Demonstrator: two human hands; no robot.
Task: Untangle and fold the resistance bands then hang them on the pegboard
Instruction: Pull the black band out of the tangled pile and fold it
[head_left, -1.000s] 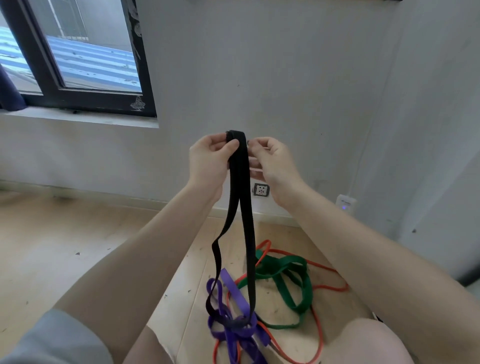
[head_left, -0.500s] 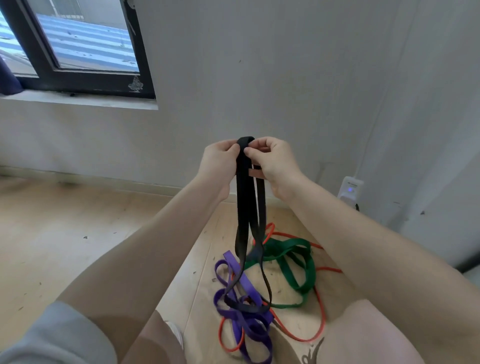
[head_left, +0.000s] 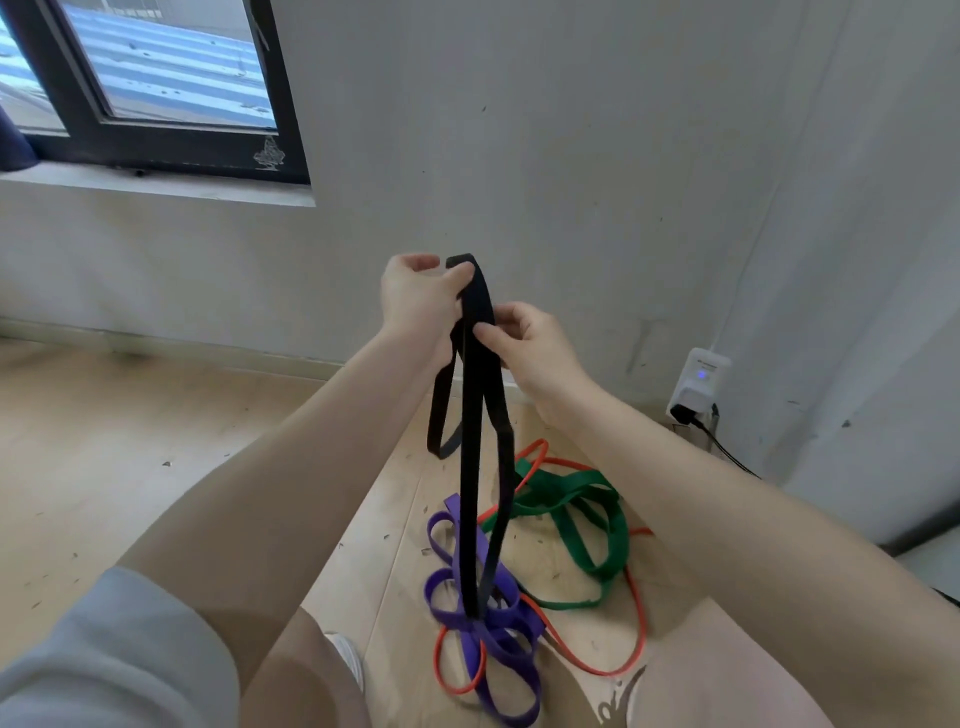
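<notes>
Wooden floor (head_left: 130, 467), grey wall (head_left: 571, 156), window (head_left: 156, 78) at upper left. Purple band (head_left: 493, 629), green band (head_left: 597, 519) and orange band (head_left: 639, 623) are piled on the floor. Black band (head_left: 475, 364) is held up folded, pinched near its top by left hand (head_left: 415, 301), lower by right hand (head_left: 524, 348); both grips narrow.

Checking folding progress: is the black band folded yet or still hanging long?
Partly folded: the black band hangs in long strands from the left hand and right hand, its low end reaching the purple band.
</notes>
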